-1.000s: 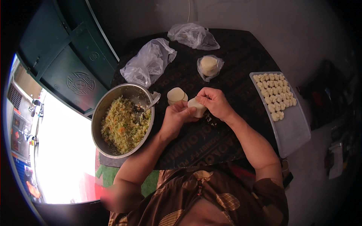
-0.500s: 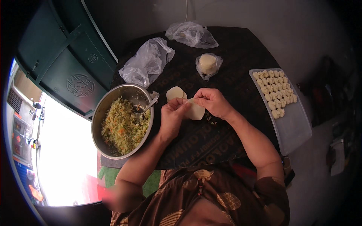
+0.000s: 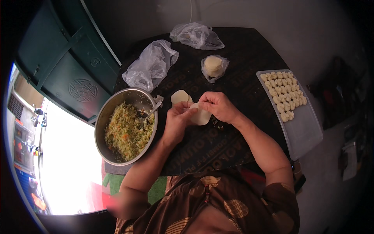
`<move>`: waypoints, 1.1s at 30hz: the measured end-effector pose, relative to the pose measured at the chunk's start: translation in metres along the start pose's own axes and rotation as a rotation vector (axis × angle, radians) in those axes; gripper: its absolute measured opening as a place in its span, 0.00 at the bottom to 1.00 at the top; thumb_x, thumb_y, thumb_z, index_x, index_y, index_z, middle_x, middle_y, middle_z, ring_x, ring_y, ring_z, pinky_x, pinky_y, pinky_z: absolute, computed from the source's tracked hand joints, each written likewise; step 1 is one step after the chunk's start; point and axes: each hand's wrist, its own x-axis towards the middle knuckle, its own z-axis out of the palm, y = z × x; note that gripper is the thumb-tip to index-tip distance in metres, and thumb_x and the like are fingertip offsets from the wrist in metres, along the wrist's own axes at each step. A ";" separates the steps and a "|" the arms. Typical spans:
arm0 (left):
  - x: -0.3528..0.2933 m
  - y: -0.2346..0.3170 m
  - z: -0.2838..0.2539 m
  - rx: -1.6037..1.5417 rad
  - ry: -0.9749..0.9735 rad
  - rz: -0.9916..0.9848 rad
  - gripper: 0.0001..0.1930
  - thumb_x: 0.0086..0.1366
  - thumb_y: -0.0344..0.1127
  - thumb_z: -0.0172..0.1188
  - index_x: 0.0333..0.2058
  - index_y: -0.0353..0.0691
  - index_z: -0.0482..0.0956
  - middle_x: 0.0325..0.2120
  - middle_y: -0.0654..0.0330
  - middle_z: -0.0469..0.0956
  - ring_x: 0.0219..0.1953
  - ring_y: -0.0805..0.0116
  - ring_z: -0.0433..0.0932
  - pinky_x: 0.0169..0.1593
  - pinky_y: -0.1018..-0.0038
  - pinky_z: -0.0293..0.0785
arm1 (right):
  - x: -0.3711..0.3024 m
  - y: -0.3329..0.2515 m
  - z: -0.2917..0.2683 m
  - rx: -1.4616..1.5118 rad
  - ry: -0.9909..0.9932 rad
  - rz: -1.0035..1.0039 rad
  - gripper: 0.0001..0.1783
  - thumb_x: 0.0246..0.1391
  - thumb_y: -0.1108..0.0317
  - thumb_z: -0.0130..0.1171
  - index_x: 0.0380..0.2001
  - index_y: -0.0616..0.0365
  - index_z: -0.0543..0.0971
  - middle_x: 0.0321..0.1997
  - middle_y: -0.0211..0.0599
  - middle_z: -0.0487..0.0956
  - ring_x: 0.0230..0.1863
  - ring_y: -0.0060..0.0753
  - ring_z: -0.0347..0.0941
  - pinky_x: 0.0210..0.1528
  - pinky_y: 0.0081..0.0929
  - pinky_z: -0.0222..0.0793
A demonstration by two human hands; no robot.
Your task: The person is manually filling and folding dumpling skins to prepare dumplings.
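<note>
Over one dark table (image 3: 257,101), two hands (image 3: 175,123) (image 3: 221,109) pinch one dough wrapper (image 3: 201,117).

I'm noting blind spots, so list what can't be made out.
In the head view:
Held thin white dough wrapper: upper edge partly covered by the left hand and right hand.
Loose pale round wrappers: near edge behind left hand.
Farther crumpled clear plastic bag: any contents obscured by folds.
Dark shapes, far right: shadowed.

I am wearing a brown, short-sleeved fabric garment (image 3: 218,192); rounded tan patches (image 3: 236,208) are dotting it, a reddish cord (image 3: 207,193) hanging in front.
</note>
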 end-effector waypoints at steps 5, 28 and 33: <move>0.000 -0.002 -0.002 -0.052 -0.008 0.003 0.10 0.63 0.29 0.57 0.40 0.28 0.72 0.32 0.52 0.79 0.32 0.64 0.81 0.35 0.71 0.82 | 0.000 -0.004 -0.005 0.013 0.055 -0.021 0.06 0.57 0.70 0.57 0.31 0.62 0.77 0.27 0.22 0.74 0.30 0.12 0.67 0.33 0.15 0.66; 0.000 -0.009 -0.004 0.011 -0.005 0.064 0.08 0.62 0.31 0.59 0.37 0.33 0.75 0.32 0.58 0.79 0.32 0.72 0.79 0.38 0.77 0.77 | -0.001 -0.004 0.000 0.146 0.019 -0.008 0.05 0.59 0.70 0.55 0.33 0.61 0.76 0.28 0.21 0.74 0.30 0.10 0.66 0.32 0.14 0.64; 0.001 -0.009 -0.001 -0.031 0.032 0.193 0.04 0.62 0.27 0.59 0.34 0.33 0.77 0.28 0.65 0.79 0.28 0.81 0.74 0.34 0.84 0.70 | -0.001 -0.003 -0.001 0.137 -0.046 0.012 0.06 0.58 0.70 0.56 0.33 0.62 0.76 0.27 0.21 0.73 0.30 0.11 0.65 0.32 0.14 0.64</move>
